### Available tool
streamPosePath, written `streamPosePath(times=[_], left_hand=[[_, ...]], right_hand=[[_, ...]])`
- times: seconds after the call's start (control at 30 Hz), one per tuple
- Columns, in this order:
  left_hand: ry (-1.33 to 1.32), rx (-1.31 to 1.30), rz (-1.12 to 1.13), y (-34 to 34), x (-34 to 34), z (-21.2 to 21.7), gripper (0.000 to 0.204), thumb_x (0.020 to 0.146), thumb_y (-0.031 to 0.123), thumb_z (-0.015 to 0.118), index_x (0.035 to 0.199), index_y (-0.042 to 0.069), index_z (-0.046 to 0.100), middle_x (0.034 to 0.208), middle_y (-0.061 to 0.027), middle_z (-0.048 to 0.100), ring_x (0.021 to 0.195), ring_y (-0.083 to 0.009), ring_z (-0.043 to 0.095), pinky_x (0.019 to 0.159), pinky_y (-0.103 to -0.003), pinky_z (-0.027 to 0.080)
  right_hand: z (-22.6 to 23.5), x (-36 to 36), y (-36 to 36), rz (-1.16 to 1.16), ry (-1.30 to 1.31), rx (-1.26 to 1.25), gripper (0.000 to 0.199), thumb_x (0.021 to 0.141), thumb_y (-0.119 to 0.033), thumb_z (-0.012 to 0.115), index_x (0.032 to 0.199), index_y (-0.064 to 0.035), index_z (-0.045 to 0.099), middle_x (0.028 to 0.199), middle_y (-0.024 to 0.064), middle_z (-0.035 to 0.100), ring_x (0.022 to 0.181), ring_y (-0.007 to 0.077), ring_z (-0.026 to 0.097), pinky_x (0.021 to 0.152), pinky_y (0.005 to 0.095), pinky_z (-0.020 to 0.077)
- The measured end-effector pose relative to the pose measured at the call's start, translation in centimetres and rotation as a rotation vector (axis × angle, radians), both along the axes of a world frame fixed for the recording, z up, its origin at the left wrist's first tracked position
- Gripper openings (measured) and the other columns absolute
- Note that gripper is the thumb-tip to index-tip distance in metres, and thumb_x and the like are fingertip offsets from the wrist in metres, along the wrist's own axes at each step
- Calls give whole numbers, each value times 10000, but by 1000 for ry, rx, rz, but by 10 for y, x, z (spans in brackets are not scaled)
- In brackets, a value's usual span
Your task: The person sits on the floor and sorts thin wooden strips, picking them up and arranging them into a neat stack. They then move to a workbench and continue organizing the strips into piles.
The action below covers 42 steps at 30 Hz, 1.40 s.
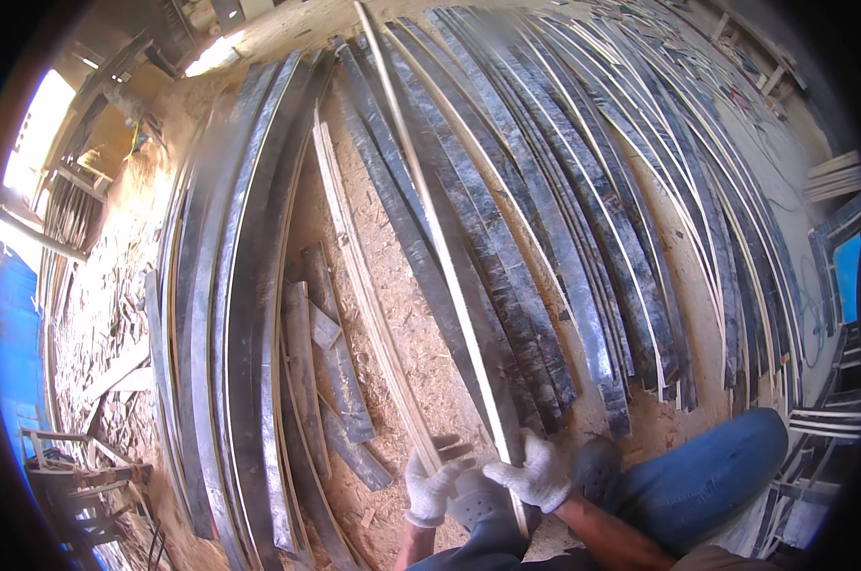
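Observation:
White work gloves cover both my hands. At the lower middle, my left hand is closed around the near end of a narrow pale wooden strip, which runs away from me over the sawdust. Just to its right, my right hand grips a long dark-faced board near its close end. That board's pale cut edge faces up, and its far end reaches the top of the view. Part of the left fingers is hard to make out.
Several long dark boards lie side by side to the right, with more dark boards to the left. Short offcuts lie between them on the sawdust-covered floor. My shoe and bent knee are close to the right hand.

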<state>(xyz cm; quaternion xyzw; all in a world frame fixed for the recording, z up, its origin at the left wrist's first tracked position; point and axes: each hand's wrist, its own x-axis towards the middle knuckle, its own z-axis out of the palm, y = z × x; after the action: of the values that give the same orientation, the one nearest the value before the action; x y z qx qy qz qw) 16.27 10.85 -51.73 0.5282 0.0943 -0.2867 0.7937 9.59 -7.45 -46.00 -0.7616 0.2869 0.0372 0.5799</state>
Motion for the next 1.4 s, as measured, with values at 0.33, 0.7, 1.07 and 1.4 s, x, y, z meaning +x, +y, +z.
streamPosePath(times=[0.33,0.7,1.07,1.4], left_hand=[[460,-349,-38,-10,27,-13,693,867,272,840,1440,6,554,1092,-100,741,993,-260,716,954,-411,586],[407,-1169,136,28,35,-3,799,892,96,743,1580,26,344,1366,-176,563,1149,-288,628,950,-457,563],[283,-941,91,29,38,2,733,854,74,784,1470,-68,412,1159,-122,495,994,-197,533,834,-331,540],[343,-948,87,35,42,-14,770,870,78,767,1530,-47,391,1328,-169,581,1062,-241,595,857,-366,547]], right_hand=[[-20,57,11,105,-402,-601,448,1016,-354,647,1281,7,646,913,151,643,814,325,641,744,455,522],[-84,38,41,220,-24,-725,568,845,-224,774,1350,-47,582,1234,202,530,1143,364,512,964,512,433],[-109,51,44,-23,-36,-252,615,812,-92,779,1375,-100,530,1236,221,552,1013,453,666,873,540,549],[-103,45,28,62,80,-495,422,865,-307,774,1201,-100,624,1090,197,646,897,412,692,767,536,554]])
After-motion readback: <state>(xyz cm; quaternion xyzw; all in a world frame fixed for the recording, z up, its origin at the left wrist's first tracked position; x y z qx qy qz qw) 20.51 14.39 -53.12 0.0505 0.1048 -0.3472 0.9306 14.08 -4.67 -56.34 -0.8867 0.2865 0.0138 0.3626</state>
